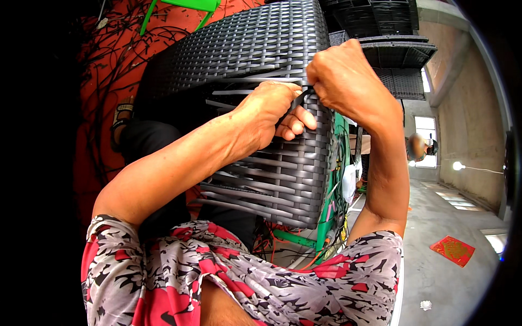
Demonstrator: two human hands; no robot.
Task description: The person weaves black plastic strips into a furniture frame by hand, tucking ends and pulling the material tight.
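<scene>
A large woven wicker piece [255, 43] in dark grey strips lies across my knees, its rounded edge to the right. Partway down, the weave stops, and several loose flat strips [247, 202] stick out leftward. At that gap my left hand [274, 111] pinches a dark plastic strip [298, 101] between thumb and forefinger, its other fingers curled against the weave. My right hand [345, 79] is closed in a fist at the edge, on the upper end of the same strip. That end is hidden inside the fist.
Long strips and offcuts [111, 60] litter the red floor, near a green plastic stool [190, 5]. Green frame bars [326, 217] and tangled cords stand under the edge. More dark woven pieces [397, 54] are stacked at the back right; another person [417, 146] is beyond.
</scene>
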